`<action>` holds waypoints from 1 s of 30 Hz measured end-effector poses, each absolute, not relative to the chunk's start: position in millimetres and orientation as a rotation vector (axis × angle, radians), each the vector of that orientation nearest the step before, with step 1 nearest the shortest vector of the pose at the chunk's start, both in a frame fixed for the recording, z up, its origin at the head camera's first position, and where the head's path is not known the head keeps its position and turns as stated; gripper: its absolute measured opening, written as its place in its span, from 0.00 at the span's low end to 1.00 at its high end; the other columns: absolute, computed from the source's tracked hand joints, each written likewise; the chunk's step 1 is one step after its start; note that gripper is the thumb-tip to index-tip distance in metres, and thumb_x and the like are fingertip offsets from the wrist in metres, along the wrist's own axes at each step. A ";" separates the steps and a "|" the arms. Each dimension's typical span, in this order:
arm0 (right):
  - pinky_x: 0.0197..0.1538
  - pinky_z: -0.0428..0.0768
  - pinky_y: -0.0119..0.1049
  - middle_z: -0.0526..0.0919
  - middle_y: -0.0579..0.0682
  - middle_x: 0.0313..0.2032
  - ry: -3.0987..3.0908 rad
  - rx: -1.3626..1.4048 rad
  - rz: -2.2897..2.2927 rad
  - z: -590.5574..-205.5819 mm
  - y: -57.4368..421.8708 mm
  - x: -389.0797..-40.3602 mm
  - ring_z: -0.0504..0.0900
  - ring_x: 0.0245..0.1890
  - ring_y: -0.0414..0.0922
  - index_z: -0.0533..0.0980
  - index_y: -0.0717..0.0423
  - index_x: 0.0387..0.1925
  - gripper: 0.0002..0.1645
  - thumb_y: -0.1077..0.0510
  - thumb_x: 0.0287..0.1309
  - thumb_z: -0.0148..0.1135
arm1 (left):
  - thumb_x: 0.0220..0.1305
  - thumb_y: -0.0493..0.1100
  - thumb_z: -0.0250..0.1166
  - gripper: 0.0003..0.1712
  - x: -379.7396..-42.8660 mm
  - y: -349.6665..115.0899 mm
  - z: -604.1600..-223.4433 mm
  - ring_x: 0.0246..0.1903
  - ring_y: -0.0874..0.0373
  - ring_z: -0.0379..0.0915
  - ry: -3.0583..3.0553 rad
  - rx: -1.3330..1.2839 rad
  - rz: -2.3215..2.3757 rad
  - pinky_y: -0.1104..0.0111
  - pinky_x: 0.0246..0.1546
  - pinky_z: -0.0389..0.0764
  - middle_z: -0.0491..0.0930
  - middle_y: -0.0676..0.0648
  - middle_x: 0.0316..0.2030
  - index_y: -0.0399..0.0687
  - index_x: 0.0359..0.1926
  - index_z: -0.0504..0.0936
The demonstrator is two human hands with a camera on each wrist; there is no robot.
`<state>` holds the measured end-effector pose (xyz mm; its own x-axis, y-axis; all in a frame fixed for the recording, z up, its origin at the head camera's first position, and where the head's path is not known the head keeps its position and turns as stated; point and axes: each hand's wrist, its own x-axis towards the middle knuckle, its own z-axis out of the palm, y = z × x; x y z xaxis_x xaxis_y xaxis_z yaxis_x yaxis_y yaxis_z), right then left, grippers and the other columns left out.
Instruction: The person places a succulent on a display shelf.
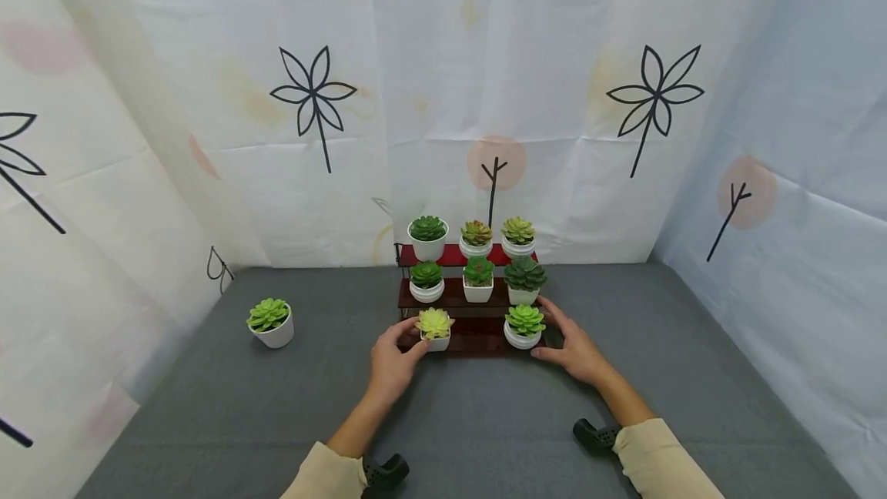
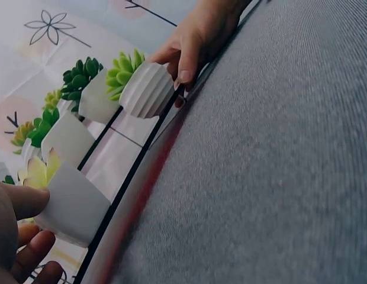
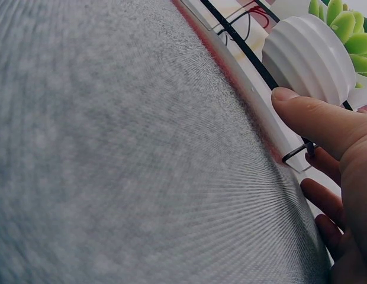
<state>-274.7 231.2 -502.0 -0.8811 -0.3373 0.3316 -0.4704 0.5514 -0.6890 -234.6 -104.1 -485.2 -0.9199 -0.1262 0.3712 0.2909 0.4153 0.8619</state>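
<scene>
A three-tier plant stand [image 1: 478, 339] with dark red shelves stands against the back wall, holding potted succulents. My left hand [image 1: 393, 360] is at the left end of the lowest shelf, thumb and fingers holding the square white pot [image 2: 77, 207] of a pale yellow-green succulent [image 1: 434, 322]. My right hand [image 1: 578, 349] grips the right end of that shelf. Its thumb [image 3: 314, 115] lies on the black front rail and the other fingers are below the end. Just beside it sits a ribbed round white pot [image 3: 311, 56] with a bright green succulent [image 1: 525, 319].
On the middle shelf stand three potted succulents, one a dark green succulent [image 1: 524, 274]. Three more line the top shelf, including a green succulent [image 1: 428, 229] at its left. A separate potted succulent [image 1: 276, 329] is on the grey tabletop [image 1: 333, 399] to the left. Patterned white cloth [image 1: 430, 98] encloses the table.
</scene>
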 end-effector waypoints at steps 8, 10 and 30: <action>0.57 0.60 0.70 0.71 0.65 0.62 -2.616 0.690 1.260 -501.4 229.8 -274.3 0.65 0.63 0.65 0.52 0.48 0.76 0.56 0.53 0.51 0.74 | 0.53 0.40 0.73 0.20 -232.8 -92.7 -480.9 0.35 0.53 0.73 -2.315 -0.121 -1.386 0.51 0.45 0.64 0.83 0.49 0.33 0.44 0.50 0.84; 0.58 0.61 0.69 0.71 0.64 0.62 -2.618 0.687 1.274 -501.2 228.8 -274.4 0.65 0.63 0.64 0.52 0.48 0.76 0.56 0.53 0.51 0.74 | 0.54 0.41 0.73 0.20 -232.0 -89.3 -480.4 0.34 0.53 0.71 -2.322 -0.113 -1.355 0.51 0.43 0.60 0.83 0.51 0.31 0.44 0.49 0.85; 0.58 0.60 0.69 0.71 0.64 0.62 -2.617 0.683 1.270 -499.7 230.1 -273.0 0.65 0.63 0.64 0.53 0.49 0.76 0.56 0.54 0.51 0.74 | 0.54 0.43 0.74 0.19 -236.3 -62.1 -482.8 0.31 0.57 0.66 -2.338 -0.131 -1.262 0.55 0.40 0.58 0.80 0.56 0.27 0.45 0.48 0.85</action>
